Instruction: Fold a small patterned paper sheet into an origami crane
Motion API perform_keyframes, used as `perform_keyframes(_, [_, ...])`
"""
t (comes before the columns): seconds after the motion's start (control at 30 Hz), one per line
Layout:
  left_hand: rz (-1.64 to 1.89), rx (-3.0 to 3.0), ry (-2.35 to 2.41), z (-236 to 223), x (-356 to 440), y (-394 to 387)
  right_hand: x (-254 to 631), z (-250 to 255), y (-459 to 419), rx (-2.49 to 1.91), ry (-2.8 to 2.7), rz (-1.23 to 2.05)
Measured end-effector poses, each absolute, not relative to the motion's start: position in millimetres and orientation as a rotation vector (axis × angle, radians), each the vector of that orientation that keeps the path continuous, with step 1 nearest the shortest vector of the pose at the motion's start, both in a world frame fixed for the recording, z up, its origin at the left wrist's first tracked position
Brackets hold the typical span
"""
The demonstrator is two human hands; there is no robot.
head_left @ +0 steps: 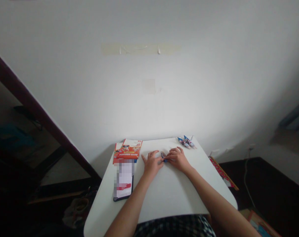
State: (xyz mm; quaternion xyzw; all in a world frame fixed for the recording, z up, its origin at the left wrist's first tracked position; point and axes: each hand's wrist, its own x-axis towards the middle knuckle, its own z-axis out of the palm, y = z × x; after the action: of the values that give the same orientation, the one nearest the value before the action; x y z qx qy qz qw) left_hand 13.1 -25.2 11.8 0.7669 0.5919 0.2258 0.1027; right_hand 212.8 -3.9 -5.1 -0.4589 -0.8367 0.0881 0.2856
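Observation:
Between my two hands, in the middle of the white table (171, 187), is a small piece of folded paper (163, 154), bluish and printed. My left hand (152, 163) holds its left side with thumb and fingers close against the table. From the right, my right hand (178, 159) pinches the same paper with its fingertips, the other fingers bent above it. The fingers hide much of the folds. Past my right hand, finished-looking paper cranes (187, 142) in blue and white lie close together at the far right corner.
Red-and-white printed leaflets (127, 150) overlap at the table's far left. Nearer stands a phone (124, 181) lying flat, its screen lit and partly blurred. A pale wall (149, 112) rises behind the table. A dark red frame (47, 115) leans at left; a cable (247, 181) hangs at right.

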Motion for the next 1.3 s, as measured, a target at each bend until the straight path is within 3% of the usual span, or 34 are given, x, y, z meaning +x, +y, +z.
perform_keyframes(0.67, [0.599, 2.260, 1.834, 9.9, 14.2, -20.8, 206.6, -4.4, -5.6, -1.515, -2.206, 0.190])
perform_keyframes(1.3, [0.897, 2.100, 1.838, -1.9, 13.8, -11.2, 216.4, -29.8, 7.1, -1.378, -2.038, 0.148])
